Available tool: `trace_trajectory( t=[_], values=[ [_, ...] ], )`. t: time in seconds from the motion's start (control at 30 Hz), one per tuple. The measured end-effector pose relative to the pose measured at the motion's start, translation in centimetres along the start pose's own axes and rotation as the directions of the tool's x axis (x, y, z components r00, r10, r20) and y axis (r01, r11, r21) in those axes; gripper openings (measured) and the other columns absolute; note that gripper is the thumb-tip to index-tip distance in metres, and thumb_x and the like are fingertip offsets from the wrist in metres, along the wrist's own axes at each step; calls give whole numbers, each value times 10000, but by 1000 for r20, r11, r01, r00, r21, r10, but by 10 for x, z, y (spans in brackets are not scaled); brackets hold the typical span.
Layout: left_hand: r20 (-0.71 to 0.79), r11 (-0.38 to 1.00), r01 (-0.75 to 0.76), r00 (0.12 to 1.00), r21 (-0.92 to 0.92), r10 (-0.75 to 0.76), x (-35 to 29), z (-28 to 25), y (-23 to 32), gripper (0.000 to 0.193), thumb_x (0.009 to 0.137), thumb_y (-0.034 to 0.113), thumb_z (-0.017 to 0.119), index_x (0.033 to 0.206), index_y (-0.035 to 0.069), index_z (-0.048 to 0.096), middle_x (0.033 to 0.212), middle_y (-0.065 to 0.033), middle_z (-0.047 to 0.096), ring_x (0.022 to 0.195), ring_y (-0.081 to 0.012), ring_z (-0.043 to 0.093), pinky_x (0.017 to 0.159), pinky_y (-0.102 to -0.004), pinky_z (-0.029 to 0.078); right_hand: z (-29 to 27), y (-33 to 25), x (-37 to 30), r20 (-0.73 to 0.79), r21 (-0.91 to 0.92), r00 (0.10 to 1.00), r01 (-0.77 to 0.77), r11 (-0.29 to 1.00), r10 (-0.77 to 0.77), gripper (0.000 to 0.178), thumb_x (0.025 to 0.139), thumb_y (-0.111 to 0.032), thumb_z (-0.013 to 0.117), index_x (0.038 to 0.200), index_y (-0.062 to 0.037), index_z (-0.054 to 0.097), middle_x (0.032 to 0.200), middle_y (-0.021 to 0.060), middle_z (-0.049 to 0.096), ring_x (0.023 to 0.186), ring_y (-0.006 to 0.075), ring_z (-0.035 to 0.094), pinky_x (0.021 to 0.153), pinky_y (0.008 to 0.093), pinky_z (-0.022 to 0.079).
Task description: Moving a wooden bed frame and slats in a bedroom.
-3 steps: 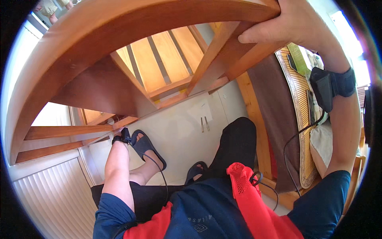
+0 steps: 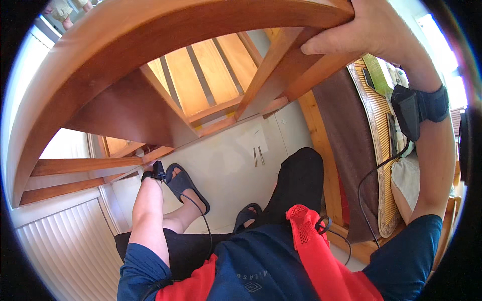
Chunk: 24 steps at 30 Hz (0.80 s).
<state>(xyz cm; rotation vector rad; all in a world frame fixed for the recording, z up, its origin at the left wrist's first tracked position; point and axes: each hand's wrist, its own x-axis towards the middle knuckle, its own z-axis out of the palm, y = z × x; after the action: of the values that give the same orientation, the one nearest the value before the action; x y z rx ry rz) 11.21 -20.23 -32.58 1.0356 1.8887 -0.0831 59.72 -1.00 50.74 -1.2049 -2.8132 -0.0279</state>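
Observation:
A large brown wooden frame with a curved rail and several crossbars fills the upper left. My right hand is closed over the right end of that curved rail, thumb stretched along the near side; its other fingers are out of sight. My left forearm reaches up to the lower wooden rail, wearing a black wrist strap. Beyond the strap, the rail and the frame hide my left hand and its fingers. Two slim metal pieces, like bolts, lie side by side on the floor.
Light wooden slats show through the frame. To the right is a bed with a woven mat, brown cloth and a green item. A white ribbed panel stands lower left. Another person's legs show top left.

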Motion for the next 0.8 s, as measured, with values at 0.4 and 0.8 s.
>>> trace_trajectory(
  t=[0.4, 0.8],
  values=[
    [14, 1000, -14, 1000, 10, 14, 1, 5, -6, 469, 1028, 384, 537, 1392, 150, 719, 1485, -75, 695, 1414, -248, 593, 1170, -410, 472, 2, -16, 6, -29, -74, 999, -46, 996, 44, 849, 690, -382, 1036, 1316, 32, 637, 1155, 175, 730, 1086, 266, 706, 948, 386, 570],
    [51, 990, -121, 992, 74, 118, 12, 17, -14, 448, 1025, 359, 549, 1376, 150, 732, 1480, -73, 698, 1412, -251, 597, 1164, -413, 481, -6, 46, 4, -11, 5, 997, 76, 997, -76, 1142, 595, -295, 968, 1622, -74, 519, 1471, 127, 644, 1377, 287, 629, 1191, 381, 479]
  ],
)
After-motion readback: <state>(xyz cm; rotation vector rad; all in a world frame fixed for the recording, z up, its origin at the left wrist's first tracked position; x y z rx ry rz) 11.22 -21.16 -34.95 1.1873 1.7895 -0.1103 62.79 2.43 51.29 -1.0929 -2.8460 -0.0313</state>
